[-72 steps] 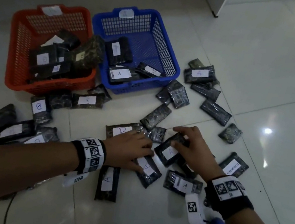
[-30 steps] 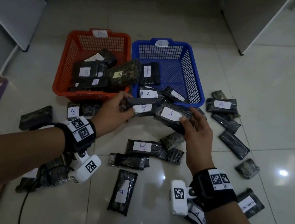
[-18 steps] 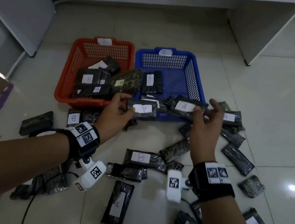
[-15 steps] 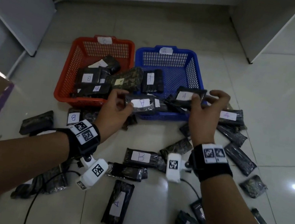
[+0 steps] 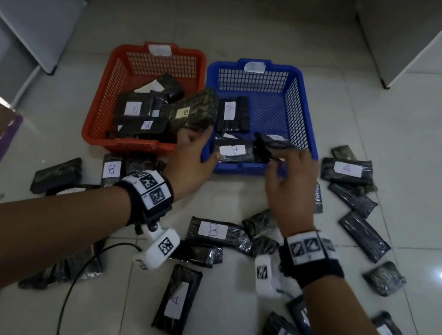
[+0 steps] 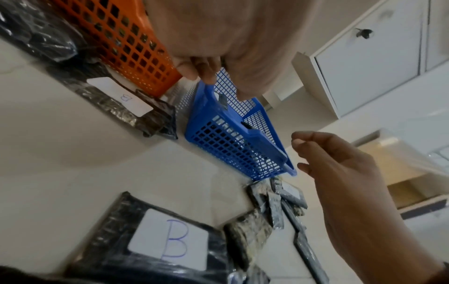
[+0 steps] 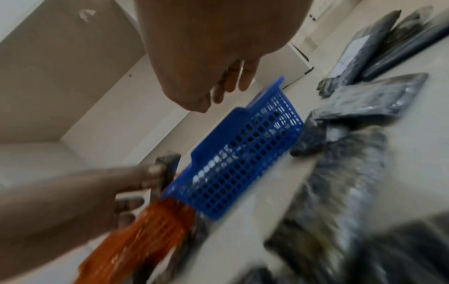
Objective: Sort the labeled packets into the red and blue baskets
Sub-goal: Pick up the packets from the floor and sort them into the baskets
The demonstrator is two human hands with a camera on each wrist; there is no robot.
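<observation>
Packets marked A are seen lying in the blue basket, so a drop-off step is judged done. Left hand and right hand are held loosely curled, empty. Next, the B packet should be picked for the red basket.

Two baskets: one red basket ahead of the left grip, one blue basket ahead of the right grip. At least four packets show in the red one and four in the blue. Roughly eighteen more lie on the floor around and behind both grips. Some overlap, so the count is inexact. Readable floor labels: two B, three A.
</observation>
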